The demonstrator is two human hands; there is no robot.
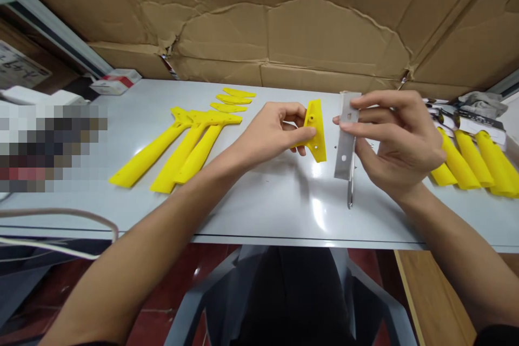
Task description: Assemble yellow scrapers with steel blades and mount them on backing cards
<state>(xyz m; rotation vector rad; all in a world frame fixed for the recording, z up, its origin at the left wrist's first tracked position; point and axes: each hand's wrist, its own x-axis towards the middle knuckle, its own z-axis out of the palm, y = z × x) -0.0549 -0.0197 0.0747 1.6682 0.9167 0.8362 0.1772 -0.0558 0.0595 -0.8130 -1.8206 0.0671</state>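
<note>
My left hand (pixel 279 127) pinches a yellow plastic scraper handle (pixel 319 140) by its wide, holed head; the rest of it is hidden behind the fingers. To its right, my right hand (pixel 393 135) holds a flat metal blade (pixel 344 143) with holes, upright between thumb and fingers. The blade and the yellow head are apart. Below the blade shows a thin shiny metal tool (pixel 351 194); whether it is held or lies on the table I cannot tell. Left of my hands lie several yellow scraper handles (pixel 198 143) and several small yellow strips (pixel 233 100).
More yellow handles (pixel 466 159) lie at the right beside black-and-white packaging (pixel 482 124). Cardboard (pixel 259 32) stands along the back of the white table (pixel 259 211). A red-and-white box (pixel 115 82) sits back left, and a cable (pixel 60 212) crosses the left front edge.
</note>
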